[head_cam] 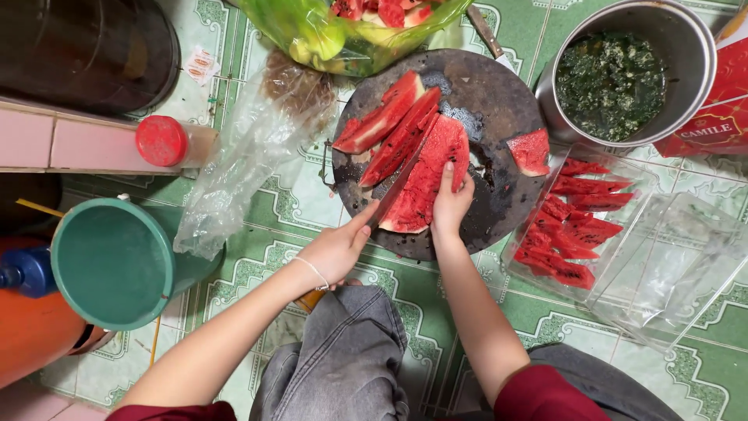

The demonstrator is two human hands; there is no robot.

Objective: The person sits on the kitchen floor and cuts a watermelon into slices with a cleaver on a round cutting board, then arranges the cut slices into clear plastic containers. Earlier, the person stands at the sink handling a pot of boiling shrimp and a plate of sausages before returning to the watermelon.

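Both hands, left (336, 249) gripping knife (399, 183), right (450, 204) pressing watermelon wedge's (427, 175) edge.

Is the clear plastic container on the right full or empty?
Partly full: the container holds a pile of red watermelon slices; its clear lid lies beside it.

Sleeves: short dark red fabric sleeves (538, 394), bare forearms below.
Wrist: thin pale thread bracelet (313, 271) on the left.
Legs: faded grey denim trousers (343, 359).

Left hand (336, 251) clenched, right hand (451, 204) pressing flat, fingers (448, 173) extended.
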